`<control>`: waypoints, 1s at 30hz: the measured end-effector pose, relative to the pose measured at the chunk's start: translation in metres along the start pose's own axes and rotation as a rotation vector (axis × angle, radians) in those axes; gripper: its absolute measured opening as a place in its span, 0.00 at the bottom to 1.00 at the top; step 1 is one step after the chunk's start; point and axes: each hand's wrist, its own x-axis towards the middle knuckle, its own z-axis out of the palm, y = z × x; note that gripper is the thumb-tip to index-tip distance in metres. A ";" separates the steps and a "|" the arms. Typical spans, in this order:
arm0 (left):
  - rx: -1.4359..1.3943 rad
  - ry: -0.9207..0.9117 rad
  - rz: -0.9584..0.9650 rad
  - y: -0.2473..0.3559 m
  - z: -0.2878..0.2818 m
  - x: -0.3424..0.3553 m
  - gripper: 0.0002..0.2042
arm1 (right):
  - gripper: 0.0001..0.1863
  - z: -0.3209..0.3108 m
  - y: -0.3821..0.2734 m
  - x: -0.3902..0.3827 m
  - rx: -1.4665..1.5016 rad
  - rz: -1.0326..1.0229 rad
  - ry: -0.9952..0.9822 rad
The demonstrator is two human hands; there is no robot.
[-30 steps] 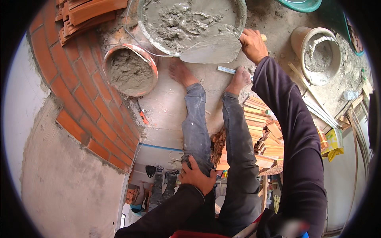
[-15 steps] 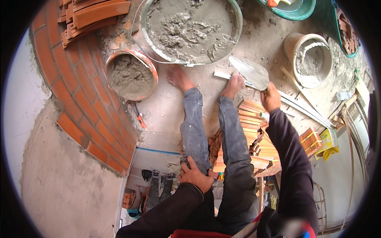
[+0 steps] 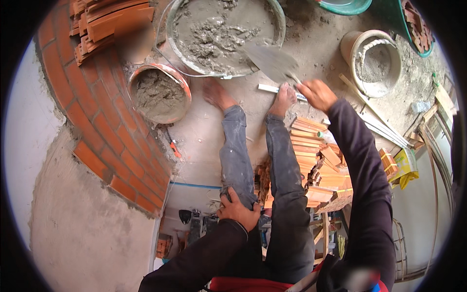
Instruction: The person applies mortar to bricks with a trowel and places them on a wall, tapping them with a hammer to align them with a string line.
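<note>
My right hand (image 3: pixel 317 95) grips a masonry trowel (image 3: pixel 273 64) by its handle. The blade, smeared by motion, points up and left over the near right rim of a large round tub (image 3: pixel 171 40). Wet grey mortar (image 3: pixel 219 36) fills that tub, lumpy in the middle. On the knee of my grey trousers rests my left hand (image 3: pixel 238 210), fingers apart and holding nothing. An orange-rimmed bucket (image 3: pixel 184 82) of thicker mortar stands left of my bare feet. Beside my right foot lies a white strip (image 3: pixel 267 88).
Terracotta tiles (image 3: pixel 90 114) cover the surface at left, with a tile stack (image 3: pixel 104 22) at top. More tiles (image 3: pixel 304 151) are piled beside my right leg. A pale bucket (image 3: pixel 346 51), a green basin (image 3: pixel 348 9) and long white strips (image 3: pixel 384 131) lie at right.
My right hand has moved up and left with the trowel, bringing its blade from the floor beside my foot to the tub's rim. My left hand stays on the knee.
</note>
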 end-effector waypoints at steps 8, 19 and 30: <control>0.036 -0.034 -0.030 -0.007 0.003 0.003 0.51 | 0.14 0.016 -0.051 -0.084 0.047 0.446 0.220; 0.028 0.070 0.015 -0.009 0.009 0.005 0.50 | 0.17 0.091 0.009 0.119 0.043 0.217 0.887; 0.060 0.017 -0.008 -0.001 0.004 0.002 0.50 | 0.12 0.108 0.001 -0.115 -0.138 0.540 0.514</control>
